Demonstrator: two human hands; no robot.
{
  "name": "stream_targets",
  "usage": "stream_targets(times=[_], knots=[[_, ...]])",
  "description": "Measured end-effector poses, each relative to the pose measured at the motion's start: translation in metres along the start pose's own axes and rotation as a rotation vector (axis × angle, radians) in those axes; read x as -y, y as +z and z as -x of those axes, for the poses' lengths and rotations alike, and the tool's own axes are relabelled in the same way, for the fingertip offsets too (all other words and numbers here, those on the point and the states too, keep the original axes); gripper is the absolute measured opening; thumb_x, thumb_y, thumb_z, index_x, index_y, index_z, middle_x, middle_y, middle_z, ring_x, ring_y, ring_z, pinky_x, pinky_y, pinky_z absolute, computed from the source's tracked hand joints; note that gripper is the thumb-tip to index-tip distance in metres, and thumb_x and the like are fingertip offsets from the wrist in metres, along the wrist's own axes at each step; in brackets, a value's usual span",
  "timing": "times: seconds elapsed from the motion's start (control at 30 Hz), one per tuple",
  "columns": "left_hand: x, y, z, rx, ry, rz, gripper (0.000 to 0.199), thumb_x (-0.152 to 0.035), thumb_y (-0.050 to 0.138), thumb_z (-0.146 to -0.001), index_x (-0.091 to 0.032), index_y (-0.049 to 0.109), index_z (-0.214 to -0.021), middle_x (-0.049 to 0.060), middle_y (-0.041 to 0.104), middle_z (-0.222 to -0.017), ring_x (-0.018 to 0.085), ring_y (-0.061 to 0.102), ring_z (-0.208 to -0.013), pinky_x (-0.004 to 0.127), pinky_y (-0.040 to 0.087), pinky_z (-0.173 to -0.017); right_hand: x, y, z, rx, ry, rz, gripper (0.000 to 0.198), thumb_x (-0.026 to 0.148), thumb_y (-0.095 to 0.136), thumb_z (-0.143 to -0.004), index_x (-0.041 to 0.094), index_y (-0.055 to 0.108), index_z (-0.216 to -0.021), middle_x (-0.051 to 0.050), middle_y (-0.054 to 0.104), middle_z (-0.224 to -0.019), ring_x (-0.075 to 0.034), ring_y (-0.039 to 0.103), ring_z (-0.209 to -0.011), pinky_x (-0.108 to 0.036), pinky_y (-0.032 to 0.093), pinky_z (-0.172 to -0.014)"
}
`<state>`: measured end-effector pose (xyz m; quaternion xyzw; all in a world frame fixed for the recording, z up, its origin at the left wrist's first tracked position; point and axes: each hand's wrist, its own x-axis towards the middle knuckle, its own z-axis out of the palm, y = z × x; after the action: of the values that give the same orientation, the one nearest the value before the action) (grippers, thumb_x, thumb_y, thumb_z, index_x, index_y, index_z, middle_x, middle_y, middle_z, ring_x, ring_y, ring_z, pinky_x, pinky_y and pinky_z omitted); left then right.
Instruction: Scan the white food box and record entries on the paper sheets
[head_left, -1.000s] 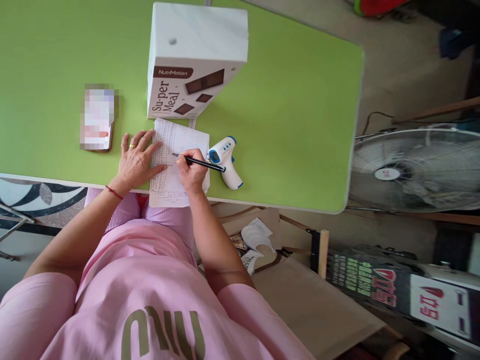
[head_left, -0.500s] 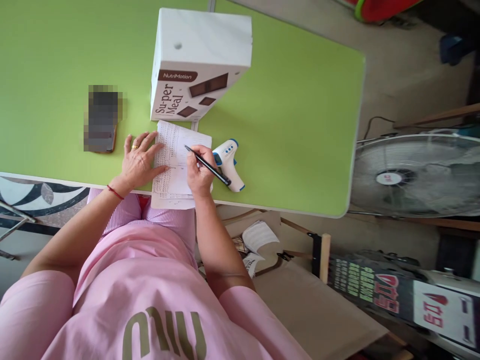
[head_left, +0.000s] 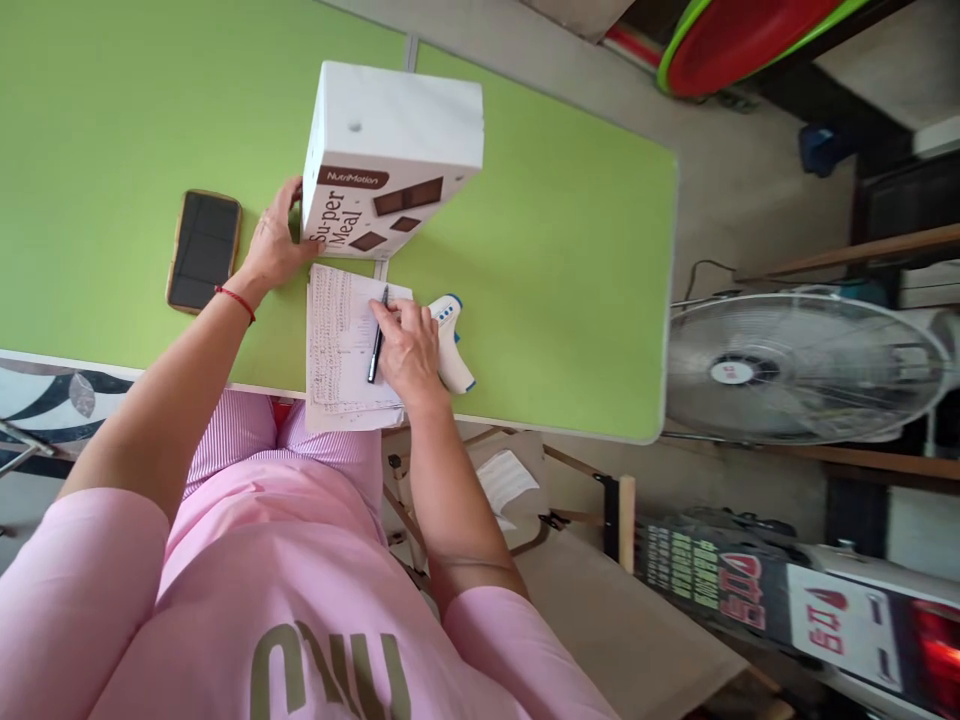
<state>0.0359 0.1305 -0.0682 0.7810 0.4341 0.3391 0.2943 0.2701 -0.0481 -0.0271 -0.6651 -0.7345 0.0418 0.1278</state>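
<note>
My left hand (head_left: pixel 277 240) grips the lower left corner of a white "Su-per Meal" box (head_left: pixel 405 125), thumb on the printed front and fingers at its left side. The box stands upright on the green table. A notebook (head_left: pixel 337 340) with handwritten pages lies between the box and my body. On its page rests a black pen (head_left: pixel 376 345). My right hand (head_left: pixel 411 345) lies palm down over the notebook's right side, fingers stretched, fingertips by the pen's upper end. Just right of that hand is a white and blue infrared thermometer (head_left: pixel 452 345), partly covered by it.
A phone (head_left: pixel 202 250) lies left of my left hand on the green table (head_left: pixel 547 260). Beyond the table's right edge stands a large fan (head_left: pixel 806 370). A folding chair (head_left: pixel 600 610) with papers on it is below the table at the right.
My left hand has moved from the notebook up to the box's lower left corner. My right hand has let go of the pen, which now lies on the page. The view has shifted.
</note>
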Motion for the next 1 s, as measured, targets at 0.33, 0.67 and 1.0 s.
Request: stream_targets(times=[0.33, 0.67, 1.0], knots=[[-0.012, -0.013, 0.0, -0.096, -0.053, 0.335, 0.092, -0.075, 0.08, -0.073, -0.028, 0.048, -0.144, 0.016, 0.062, -0.129, 0.036, 0.061, -0.119, 0.055, 0.056, -0.099, -0.057, -0.022, 0.018, 0.006, 0.62, -0.071, 0.066, 0.039, 0.073, -0.072, 0.013, 0.06, -0.13, -0.023, 0.059, -0.127, -0.04, 0.052, -0.124, -0.058, 0.047, -0.101], [-0.056, -0.013, 0.069, -0.128, -0.131, 0.146, 0.085, -0.089, 0.048, -0.086, -0.02, 0.055, -0.136, 0.018, 0.065, -0.127, 0.038, 0.061, -0.121, 0.059, 0.048, -0.108, -0.014, -0.032, 0.026, -0.264, 0.56, -0.697, 0.041, 0.053, 0.065, -0.072, 0.02, 0.068, -0.097, -0.004, 0.068, -0.087, -0.021, 0.061, -0.081, -0.039, 0.053, -0.08], [-0.049, 0.0, 0.07, -0.161, -0.126, -0.114, 0.091, -0.085, 0.012, -0.093, -0.018, 0.054, -0.14, 0.019, 0.064, -0.122, 0.036, 0.057, -0.117, 0.055, 0.043, -0.107, 0.078, -0.013, 0.014, -0.138, 0.563, -1.339, 0.038, 0.058, 0.074, -0.065, 0.022, 0.067, -0.078, 0.003, 0.06, -0.069, -0.012, 0.047, -0.064, -0.029, 0.041, -0.063]])
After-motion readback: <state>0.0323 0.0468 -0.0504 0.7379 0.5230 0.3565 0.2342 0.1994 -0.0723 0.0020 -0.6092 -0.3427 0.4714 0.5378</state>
